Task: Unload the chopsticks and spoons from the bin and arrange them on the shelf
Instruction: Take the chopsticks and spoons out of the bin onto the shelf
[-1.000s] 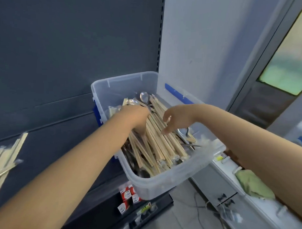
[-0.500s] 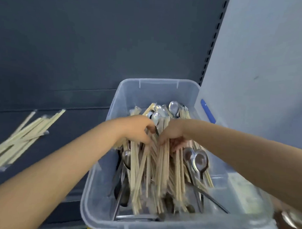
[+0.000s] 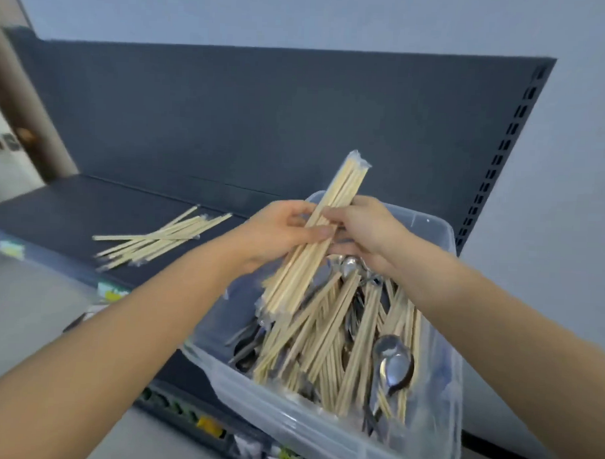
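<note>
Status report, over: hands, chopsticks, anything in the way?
Left hand, right hand: both grip chopstick bundle above bin. Other chopsticks on shelf; spoons in bin. Path to shelf open.

Soft, even light is falling across everything, leaving only faint shadows. The wide lens is bending the shelf (image 3: pixel 72 207) and stretching everything near the corners. A spoon (image 3: pixel 394 361) in the bin (image 3: pixel 441 241) is catching a dull glint, and the lower edge is looking smeared and soft.
</note>
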Demonstrator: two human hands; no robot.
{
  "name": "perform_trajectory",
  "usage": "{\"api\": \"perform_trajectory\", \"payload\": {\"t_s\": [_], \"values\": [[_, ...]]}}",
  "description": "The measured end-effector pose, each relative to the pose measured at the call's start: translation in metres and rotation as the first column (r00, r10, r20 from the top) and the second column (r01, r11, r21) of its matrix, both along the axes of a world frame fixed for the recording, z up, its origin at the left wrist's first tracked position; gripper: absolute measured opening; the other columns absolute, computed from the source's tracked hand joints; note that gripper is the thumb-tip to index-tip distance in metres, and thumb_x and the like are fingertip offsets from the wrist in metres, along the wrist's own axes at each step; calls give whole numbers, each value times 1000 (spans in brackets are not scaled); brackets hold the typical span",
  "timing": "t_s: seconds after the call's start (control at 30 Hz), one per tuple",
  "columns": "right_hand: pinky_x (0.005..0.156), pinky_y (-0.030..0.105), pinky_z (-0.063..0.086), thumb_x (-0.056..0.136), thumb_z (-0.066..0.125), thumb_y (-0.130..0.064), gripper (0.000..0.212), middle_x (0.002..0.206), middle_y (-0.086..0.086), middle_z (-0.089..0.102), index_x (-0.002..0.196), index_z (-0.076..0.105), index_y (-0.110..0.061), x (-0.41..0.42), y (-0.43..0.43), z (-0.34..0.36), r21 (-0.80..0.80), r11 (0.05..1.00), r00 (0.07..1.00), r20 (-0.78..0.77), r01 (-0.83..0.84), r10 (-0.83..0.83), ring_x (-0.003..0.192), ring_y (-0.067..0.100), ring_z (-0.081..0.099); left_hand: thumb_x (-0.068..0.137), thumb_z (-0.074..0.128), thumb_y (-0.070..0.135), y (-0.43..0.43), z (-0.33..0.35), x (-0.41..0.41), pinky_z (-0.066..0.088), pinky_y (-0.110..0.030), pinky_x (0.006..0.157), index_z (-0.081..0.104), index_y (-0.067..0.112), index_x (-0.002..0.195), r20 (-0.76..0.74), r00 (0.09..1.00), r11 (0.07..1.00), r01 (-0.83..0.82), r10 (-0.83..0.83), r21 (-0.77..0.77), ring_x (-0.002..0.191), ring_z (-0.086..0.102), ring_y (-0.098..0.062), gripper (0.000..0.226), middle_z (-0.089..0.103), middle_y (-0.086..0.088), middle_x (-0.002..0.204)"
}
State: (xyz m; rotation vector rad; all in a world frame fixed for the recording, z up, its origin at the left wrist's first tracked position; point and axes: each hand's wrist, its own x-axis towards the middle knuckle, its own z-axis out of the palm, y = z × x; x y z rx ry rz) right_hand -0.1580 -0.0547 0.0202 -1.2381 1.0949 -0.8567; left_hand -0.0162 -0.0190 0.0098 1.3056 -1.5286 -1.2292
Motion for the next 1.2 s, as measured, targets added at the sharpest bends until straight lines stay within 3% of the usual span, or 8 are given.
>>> {"api": "perform_trajectory", "payload": {"t_s": [0.1, 0.2, 0.43, 0.6, 0.8, 0.93, 1.07, 1.2], "values": [[52, 31, 56, 93, 59, -11, 23, 100, 16, 70, 114, 59, 0, 31, 8, 14, -56, 998, 991, 131, 26, -18, 71, 21, 69, 91, 60, 10, 19, 19, 22, 59, -32, 76, 61, 6, 122, -105, 986, 985, -142, 131, -101, 89, 69, -25, 31, 69, -18, 110], [51, 28, 56, 90, 64, -10, 20, 95, 13, 70, 108, 61, -3, 66, 19, 24, -83, 996, 982, 186, 28, -13, 66, 18, 69, 94, 58, 13, 37, 29, 53, 58, -29, 78, 64, 8, 118, -100, 973, 968, -218, 206, -129, 89, 71, -20, 26, 72, -11, 105], [58, 36, 60, 91, 60, -3, 19, 89, 17, 70, 108, 61, 5, 172, 48, 30, -15, 993, 986, 117, -119, 120, 65, 23, 70, 92, 60, 10, 69, 25, 166, 56, -27, 66, 64, 5, 112, -88, 963, 957, -265, 256, -119, 71, 70, -14, 21, 73, -10, 94], [50, 25, 56, 89, 58, 5, 12, 81, 17, 68, 101, 61, 7, 261, 55, 18, 83, 995, 997, 48, -57, 54, 58, 20, 69, 89, 63, 4, 77, 3, 260, 56, -26, 54, 66, 2, 102, -164, 930, 942, -336, 329, -17, 60, 70, -18, 14, 72, -12, 81], [50, 25, 57, 91, 58, 0, 5, 79, 10, 64, 91, 57, -5, 328, 41, -29, 217, 976, 1000, -9, 12, -10, 58, 16, 65, 86, 67, 4, 52, -37, 336, 59, -29, 64, 66, 4, 100, -132, 937, 940, -304, 325, 152, 62, 67, -20, 14, 70, -15, 83], [49, 26, 56, 91, 58, 0, 16, 85, 14, 65, 107, 58, 2, 343, 11, -61, 265, 963, 997, 42, 55, -68, 62, 18, 66, 90, 61, 6, 15, -64, 355, 59, -37, 71, 62, 1, 108, -117, 940, 931, -289, 320, 222, 68, 69, -26, 19, 70, -21, 91], [50, 33, 58, 89, 64, -2, 18, 70, 11, 64, 105, 57, -2, 349, -31, -83, 130, 987, 963, -264, 91, -54, 50, 17, 62, 96, 44, 6, -34, -89, 360, 57, -35, 62, 47, 2, 114, -163, 902, 904, -357, 399, 236, 68, 66, -24, 19, 61, -21, 100], [54, 39, 60, 88, 66, -6, 11, 67, 9, 61, 90, 56, -10, 360, -82, -106, 65, 996, 900, -436, 61, -27, 47, 18, 59, 86, 50, 0, -81, -112, 360, 54, -46, 85, 47, 3, 108, -91, 943, 905, -275, 319, 325, 86, 64, -33, 23, 60, -27, 103]]}}
